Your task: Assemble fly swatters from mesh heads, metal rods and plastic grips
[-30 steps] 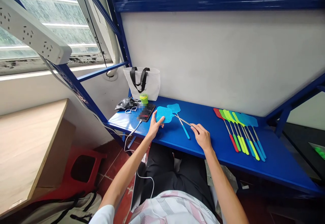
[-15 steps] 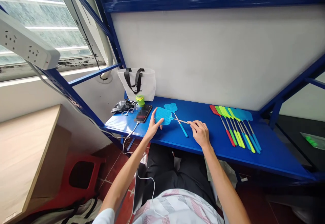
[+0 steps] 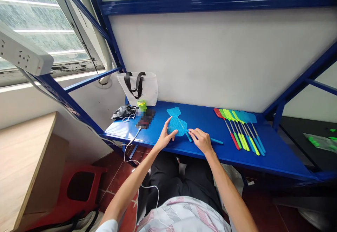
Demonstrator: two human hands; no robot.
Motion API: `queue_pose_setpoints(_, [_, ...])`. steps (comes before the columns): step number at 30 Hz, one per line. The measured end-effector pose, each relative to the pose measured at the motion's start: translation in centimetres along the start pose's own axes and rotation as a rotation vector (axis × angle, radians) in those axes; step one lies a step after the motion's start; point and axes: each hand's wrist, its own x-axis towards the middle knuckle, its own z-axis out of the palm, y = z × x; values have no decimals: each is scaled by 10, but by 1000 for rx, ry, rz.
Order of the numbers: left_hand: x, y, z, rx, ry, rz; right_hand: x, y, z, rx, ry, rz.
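A blue fly swatter (image 3: 178, 126) is held between my two hands above the blue desk. My left hand (image 3: 166, 135) grips the edge of its mesh head, thumb in front. Closed around its shaft near the neck is my right hand (image 3: 200, 139), and the blue handle sticks out to the right past the fingers. Behind it a second blue fly swatter (image 3: 173, 111) lies on the desk, its shaft partly hidden by the held one. To the right, several fly swatters (image 3: 238, 130) in red, green, yellow and blue lie side by side, heads toward the wall.
On the desk's (image 3: 163, 144) left are a phone (image 3: 146, 119) on a white cable, scissors (image 3: 129, 117), a green tub (image 3: 141, 105), a black plastic bag (image 3: 122, 112) and a white tote bag (image 3: 147, 90). Blue frame posts rise at both sides. A red stool (image 3: 98, 176) stands lower left.
My right hand has slid from farther along the shaft to near the head. The held swatter has shifted right and nearer me, now covering more of the second one.
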Motion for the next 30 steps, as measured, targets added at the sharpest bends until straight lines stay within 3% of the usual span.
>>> queue_pose_setpoints(4, [5, -8, -5, -3, 55, -31, 2, 0, 3, 51, 78, -64])
queue_pose_setpoints(10, [7, -17, -6, 15, 38, -20, 3, 4, 6, -61, 354, -126])
queue_pose_setpoints(21, [7, -19, -9, 31, -22, -42, 0, 7, 5, -85, 247, -191])
queue_pose_setpoints(30, [2, 15, -26, 187, -157, 35, -2, 5, 4, 17, 122, -213])
